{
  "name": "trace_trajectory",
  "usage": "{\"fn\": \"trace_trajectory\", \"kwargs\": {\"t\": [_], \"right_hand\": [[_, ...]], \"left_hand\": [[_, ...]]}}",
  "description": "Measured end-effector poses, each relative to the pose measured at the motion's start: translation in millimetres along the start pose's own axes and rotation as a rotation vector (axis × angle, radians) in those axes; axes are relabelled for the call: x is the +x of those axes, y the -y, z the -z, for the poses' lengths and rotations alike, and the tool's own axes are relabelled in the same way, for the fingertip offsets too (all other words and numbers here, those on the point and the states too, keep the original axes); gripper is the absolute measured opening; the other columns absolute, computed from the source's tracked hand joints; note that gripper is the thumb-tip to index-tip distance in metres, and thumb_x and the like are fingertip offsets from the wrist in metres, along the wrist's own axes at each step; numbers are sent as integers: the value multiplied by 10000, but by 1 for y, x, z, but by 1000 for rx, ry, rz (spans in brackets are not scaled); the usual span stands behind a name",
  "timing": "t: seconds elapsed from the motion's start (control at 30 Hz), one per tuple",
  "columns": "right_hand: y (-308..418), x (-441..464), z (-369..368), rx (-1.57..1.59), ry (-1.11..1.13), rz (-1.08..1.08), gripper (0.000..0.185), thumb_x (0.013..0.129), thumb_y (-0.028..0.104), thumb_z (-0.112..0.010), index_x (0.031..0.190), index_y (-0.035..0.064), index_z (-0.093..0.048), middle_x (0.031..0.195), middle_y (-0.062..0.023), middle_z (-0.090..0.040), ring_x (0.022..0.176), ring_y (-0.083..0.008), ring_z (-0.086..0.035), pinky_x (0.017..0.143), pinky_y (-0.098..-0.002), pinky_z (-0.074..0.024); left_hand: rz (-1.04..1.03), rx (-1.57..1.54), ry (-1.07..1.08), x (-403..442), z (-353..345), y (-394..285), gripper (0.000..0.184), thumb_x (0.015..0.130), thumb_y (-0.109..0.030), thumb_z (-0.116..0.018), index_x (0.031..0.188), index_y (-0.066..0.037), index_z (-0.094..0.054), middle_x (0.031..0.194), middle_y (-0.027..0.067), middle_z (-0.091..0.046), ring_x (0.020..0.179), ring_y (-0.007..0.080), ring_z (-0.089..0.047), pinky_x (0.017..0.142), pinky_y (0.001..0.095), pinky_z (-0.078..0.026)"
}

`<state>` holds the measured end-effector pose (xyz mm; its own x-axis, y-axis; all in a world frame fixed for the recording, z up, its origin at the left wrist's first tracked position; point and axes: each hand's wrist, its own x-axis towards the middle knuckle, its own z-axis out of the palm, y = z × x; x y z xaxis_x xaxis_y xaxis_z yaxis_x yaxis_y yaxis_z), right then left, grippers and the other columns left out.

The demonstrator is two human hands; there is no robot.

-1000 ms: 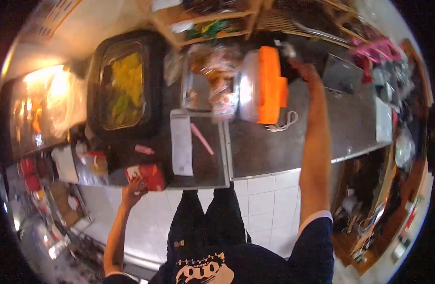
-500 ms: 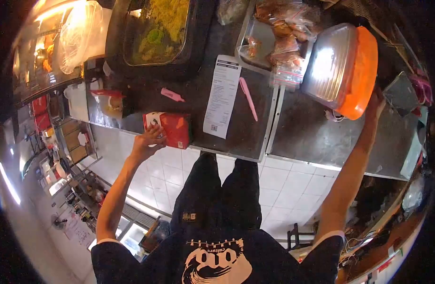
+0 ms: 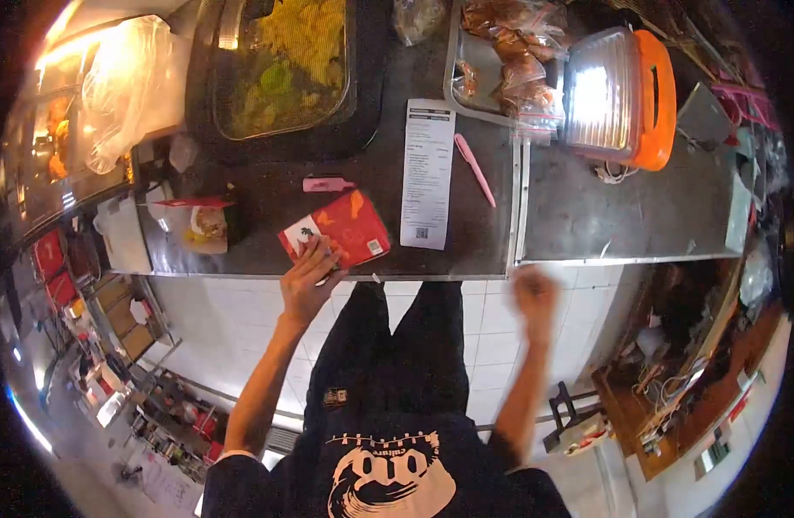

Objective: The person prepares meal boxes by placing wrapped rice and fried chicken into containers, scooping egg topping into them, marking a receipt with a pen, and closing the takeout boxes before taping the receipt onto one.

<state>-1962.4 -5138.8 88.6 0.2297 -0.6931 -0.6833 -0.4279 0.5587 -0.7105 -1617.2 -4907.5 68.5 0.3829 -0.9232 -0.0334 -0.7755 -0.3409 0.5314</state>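
My left hand (image 3: 311,274) holds the near edge of a red box (image 3: 341,229) at the front edge of the dark counter. My right hand (image 3: 536,292) is blurred by motion over the floor, just off the counter's front edge; its fingers are too smeared to read. Right of the box lies a long printed receipt (image 3: 426,177), with a pink pen (image 3: 475,170) beside it. A pink highlighter (image 3: 328,184) lies behind the box. To the left is a clear packet with a red top (image 3: 209,226).
A black-rimmed container of yellow and green food (image 3: 285,69) stands at the back left. Behind the receipt is a tray (image 3: 492,110) with bagged food. An orange-edged plastic container (image 3: 656,99) stands right of it, with a white cable (image 3: 617,176) beside it.
My right hand has come back from beside the orange-edged container to the counter's front edge. The red box has tilted and shifted further onto the counter under my left hand.
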Motion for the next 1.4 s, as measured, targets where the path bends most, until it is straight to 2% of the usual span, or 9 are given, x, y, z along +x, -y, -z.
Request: {"fn": "trace_trajectory", "kwargs": {"t": [0.23,0.33,0.53,0.83,0.93,1.03,1.13,1.17,1.4], "right_hand": [[4,-49,-269,-259,2,306,285,901,214,-715,763,-27,-652,648,-209,-629,572,-341,-641,533,-381,-471],[-4,-45,-283,-331,-221,370,319,902,207,-713,724,-36,-607,614,-203,-618,559,-352,-642,518,-402,-471],[-27,-35,-254,-58,89,113,221,854,163,-755,809,-14,-631,729,-196,-696,677,-390,-690,620,-432,-530],[-5,-52,-270,-803,-79,264,315,846,269,-770,827,-12,-630,739,-200,-691,700,-391,-694,616,-481,-532],[23,-83,-334,-378,143,458,323,890,297,-724,754,20,-629,691,-197,-658,639,-381,-665,575,-459,-496],[40,-80,-427,-512,217,468,410,937,354,-646,772,-21,-614,669,-217,-648,678,-401,-687,619,-481,-548],[32,-57,-494,-515,218,556,336,912,278,-628,804,-40,-625,695,-239,-656,709,-420,-696,643,-496,-570],[20,-50,-516,-526,233,577,261,874,221,-631,814,-32,-642,728,-238,-667,726,-421,-700,648,-493,-573],[4,-45,-534,-572,303,637,119,780,92,-622,812,-1,-687,820,-244,-678,736,-417,-702,667,-492,-577]], "left_hand": [[32,-37,-90,-4,-2,2,597,682,-136,-879,1243,-88,-680,1374,107,-614,1293,273,-574,1042,386,-492],[-2,-32,-82,-3,-2,11,720,675,-120,-873,1343,-100,-606,1458,125,-536,1325,290,-542,1032,389,-498],[58,-16,-67,4,5,11,834,650,-196,-899,1391,-49,-546,1488,175,-489,1373,317,-485,1036,388,-492],[91,-307,49,-3,57,24,635,769,-225,-864,1310,2,-620,1312,195,-641,1229,266,-620,958,367,-539],[584,-384,-324,-52,91,113,253,924,-160,-730,1106,17,-726,944,73,-738,895,144,-665,815,310,-566],[604,-4,-632,-72,136,208,352,975,-219,-675,1215,38,-652,1033,95,-702,895,169,-636,815,321,-544],[429,378,-647,-95,142,324,436,986,-270,-658,1283,45,-606,1119,122,-679,880,171,-612,796,329,-538],[516,-16,-567,-98,144,343,500,982,-325,-654,1310,46,-591,1157,137,-664,888,168,-618,758,320,-539],[699,-136,-338,-86,169,326,422,980,-335,-620,1098,62,-702,918,171,-741,819,154,-627,723,345,-496]]}}
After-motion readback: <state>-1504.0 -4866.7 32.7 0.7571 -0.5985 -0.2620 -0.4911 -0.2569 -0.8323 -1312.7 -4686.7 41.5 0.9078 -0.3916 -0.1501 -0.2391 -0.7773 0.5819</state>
